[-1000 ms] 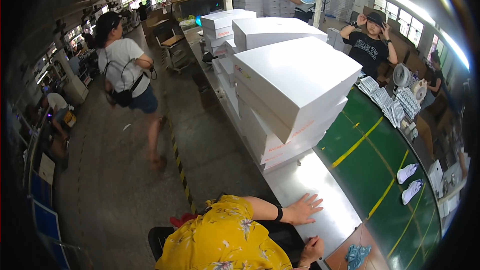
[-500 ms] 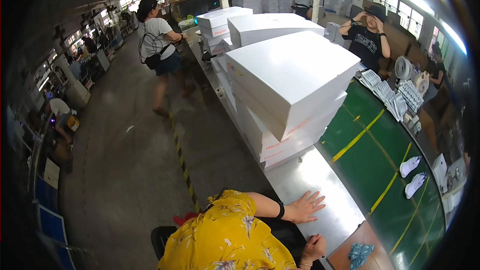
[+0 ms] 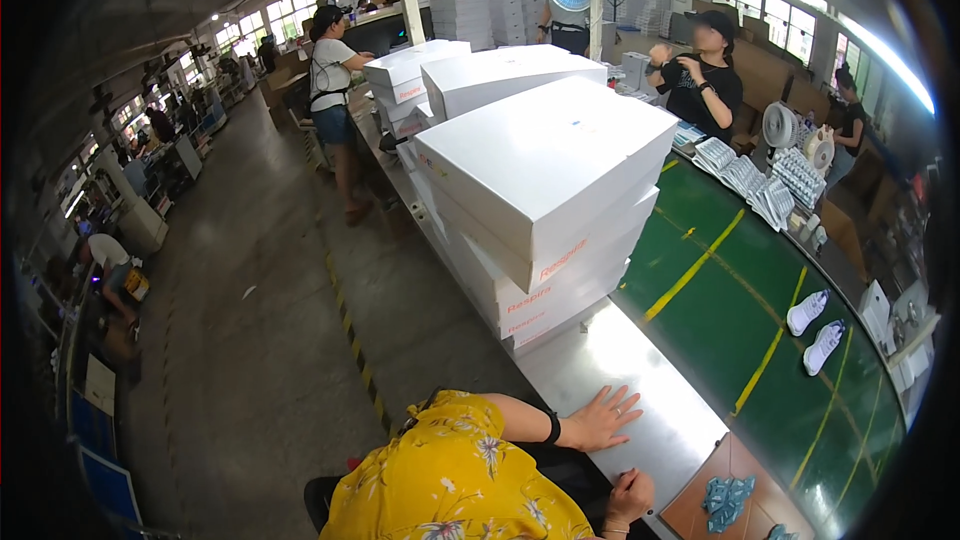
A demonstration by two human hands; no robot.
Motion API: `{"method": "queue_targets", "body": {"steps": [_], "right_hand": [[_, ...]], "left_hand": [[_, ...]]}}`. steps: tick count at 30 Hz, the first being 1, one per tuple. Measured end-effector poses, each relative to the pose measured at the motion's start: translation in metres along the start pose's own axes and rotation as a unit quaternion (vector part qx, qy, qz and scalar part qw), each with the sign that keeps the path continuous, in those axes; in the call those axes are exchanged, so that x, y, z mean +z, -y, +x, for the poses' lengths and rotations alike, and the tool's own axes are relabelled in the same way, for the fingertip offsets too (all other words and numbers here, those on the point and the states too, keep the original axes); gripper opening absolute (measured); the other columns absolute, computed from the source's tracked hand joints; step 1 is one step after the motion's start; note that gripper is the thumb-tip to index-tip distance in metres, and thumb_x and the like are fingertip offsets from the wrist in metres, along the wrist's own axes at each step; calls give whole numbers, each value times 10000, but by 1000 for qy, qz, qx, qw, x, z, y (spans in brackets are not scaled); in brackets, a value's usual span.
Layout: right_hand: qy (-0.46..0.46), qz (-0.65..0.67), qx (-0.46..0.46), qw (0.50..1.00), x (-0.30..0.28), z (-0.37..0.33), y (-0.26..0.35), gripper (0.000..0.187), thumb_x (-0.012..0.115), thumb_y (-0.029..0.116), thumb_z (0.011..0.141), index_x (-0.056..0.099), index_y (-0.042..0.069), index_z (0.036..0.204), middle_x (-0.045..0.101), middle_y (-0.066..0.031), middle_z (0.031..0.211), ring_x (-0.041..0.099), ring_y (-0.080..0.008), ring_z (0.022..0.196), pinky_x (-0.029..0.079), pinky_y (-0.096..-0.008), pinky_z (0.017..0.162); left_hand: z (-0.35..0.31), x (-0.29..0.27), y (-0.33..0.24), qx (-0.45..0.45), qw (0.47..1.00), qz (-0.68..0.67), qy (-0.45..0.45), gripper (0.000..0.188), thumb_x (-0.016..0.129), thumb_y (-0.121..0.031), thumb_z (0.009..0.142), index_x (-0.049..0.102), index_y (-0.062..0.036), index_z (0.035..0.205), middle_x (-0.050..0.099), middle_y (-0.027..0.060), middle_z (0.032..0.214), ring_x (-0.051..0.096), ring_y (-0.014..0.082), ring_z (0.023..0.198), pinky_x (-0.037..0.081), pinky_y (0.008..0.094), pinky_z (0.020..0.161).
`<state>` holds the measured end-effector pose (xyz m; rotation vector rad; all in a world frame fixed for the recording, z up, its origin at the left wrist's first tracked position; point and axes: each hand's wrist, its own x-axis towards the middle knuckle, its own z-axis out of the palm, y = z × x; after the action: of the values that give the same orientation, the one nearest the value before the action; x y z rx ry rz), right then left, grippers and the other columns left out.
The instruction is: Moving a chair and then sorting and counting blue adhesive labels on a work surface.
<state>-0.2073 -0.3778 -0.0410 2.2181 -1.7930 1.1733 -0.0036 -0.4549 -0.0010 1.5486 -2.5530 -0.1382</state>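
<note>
- The wearer's left hand and right hand do not show, so I cannot tell if they are open or closed.
- The stack of white boxes (image 3: 540, 210) sits at the left edge of the steel table (image 3: 650, 370), beside the green belt (image 3: 740, 310). The boxes do not sit straight on each other. The top ones stick out past the ones below. A bump could make them slide and fall, I think.
- The person in the yellow shirt (image 3: 450, 480) sits at the near end of the steel table, close to the stack. If the boxes tip that way, they could land on this person.
- That person's flat hand (image 3: 605, 418) lies open on the steel, fingers spread, holding nothing. It is near the bottom box. A box coming down could pinch it.
- The curled hand (image 3: 630, 495) rests at the table's near edge in a loose fist. I cannot tell if something is inside it.
- Two white shoes (image 3: 815, 330) lie on the green belt, well apart from the boxes. A box falling onto the belt could knock them off the far edge.
- More white boxes stand behind the stack, so one push could topple several.
</note>
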Motion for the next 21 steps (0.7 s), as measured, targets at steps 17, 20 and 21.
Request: {"method": "queue_targets", "body": {"steps": [17,20,21], "right_hand": [[1,29,23,999,-5,12,2,222,682,176,872,581,103,688,599,-84,667,606,-314,633,487,-433,567],[7,27,12,1000,-8,19,11,236,689,207,879,587,114,688,600,-66,665,619,-282,634,502,-400,571],[-6,9,35,999,-9,19,14,236,689,207,879,587,114,688,600,-66,665,619,-282,634,502,-400,571]], "left_hand": [[10,11,8,3,998,-30,-57,630,554,-511,967,463,-150,1475,347,174,1585,299,440,1453,242,631,1144],[3,7,17,7,997,-25,-76,625,580,-503,958,484,-137,1455,371,172,1565,316,443,1432,241,631,1136],[2,4,17,38,996,-31,-70,625,580,-503,958,484,-137,1455,371,172,1565,316,443,1432,241,631,1136]]}}
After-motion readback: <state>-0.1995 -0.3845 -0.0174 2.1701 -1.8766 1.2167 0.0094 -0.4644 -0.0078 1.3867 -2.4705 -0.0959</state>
